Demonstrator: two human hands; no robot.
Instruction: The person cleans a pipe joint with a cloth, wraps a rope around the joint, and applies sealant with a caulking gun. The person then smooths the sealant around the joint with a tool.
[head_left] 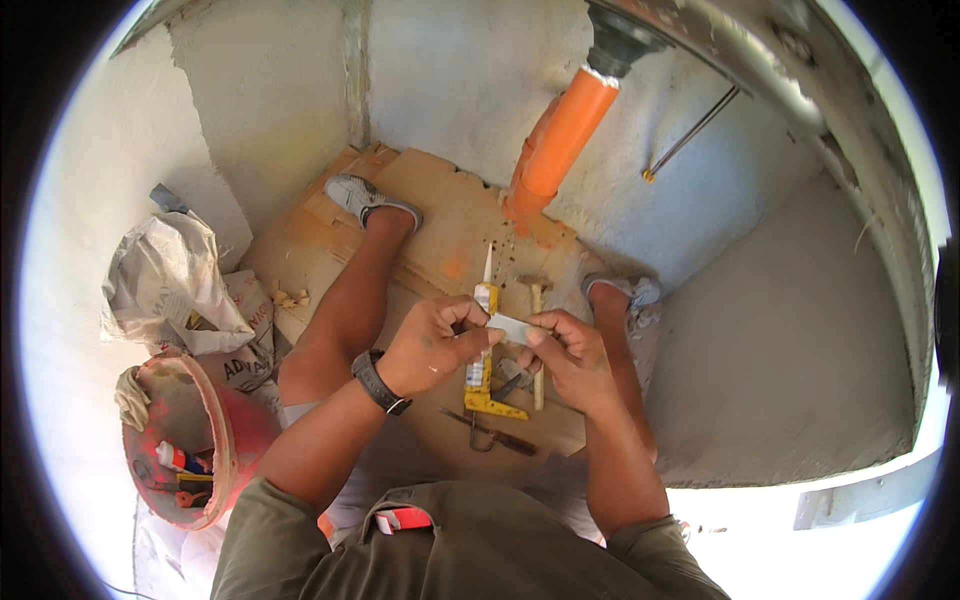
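Between my two hands is a small flat whitish rectangular piece [511, 328]; its material is too small to tell. My left hand [432, 345], with a dark watch on the wrist, pinches its left end between thumb and fingers. The right end is pinched by my right hand [570, 362]. Beneath the hands lies a yellow caulking gun [490, 404] with a cartridge in it, its pale nozzle [489, 263] pointing away from me. A hammer [537, 290] lies just right of the gun, partly hidden by my right hand. A dark-handled tool [505, 438] rests nearer to me.
Flattened cardboard [440, 200] covers the floor between my legs. An orange pipe [568, 130] comes down from a black fitting [622, 40] ahead. On the left stand a red bucket [245, 425] with tools inside and a whitish sack [170, 280]. A grey plastered surface [790, 350] rises at right.
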